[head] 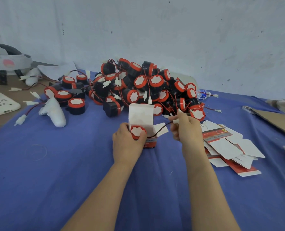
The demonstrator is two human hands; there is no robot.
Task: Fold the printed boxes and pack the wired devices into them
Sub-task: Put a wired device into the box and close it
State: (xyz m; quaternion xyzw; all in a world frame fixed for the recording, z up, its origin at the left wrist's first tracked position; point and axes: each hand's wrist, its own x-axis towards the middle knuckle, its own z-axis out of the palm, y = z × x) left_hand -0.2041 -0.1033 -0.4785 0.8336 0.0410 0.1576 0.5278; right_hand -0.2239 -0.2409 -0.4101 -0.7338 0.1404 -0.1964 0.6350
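Blue cloth (71, 164) covers the desk. A pile of wired devices (146, 84) lies at 12 o'clock, flat printed boxes (230, 147) at 4.

The box (141, 114) stands upright at centre, mouth up, lid flap raised on the far side. It's thin card, likely light and easy to crush, so I hold it low on the walls. My left hand (126, 144) has its fingers curled round the near-left wall.

The device (138, 131) sits inside, red face up, axis vertical. It looks like rigid plastic and should take a firm push.

The wire (160, 129) is thin and limp. It leaves the box's right edge toward 2 o'clock.

My right hand (186, 129) pinches the white connector (175, 121). That's the best hold; I wouldn't tug on the lead itself.
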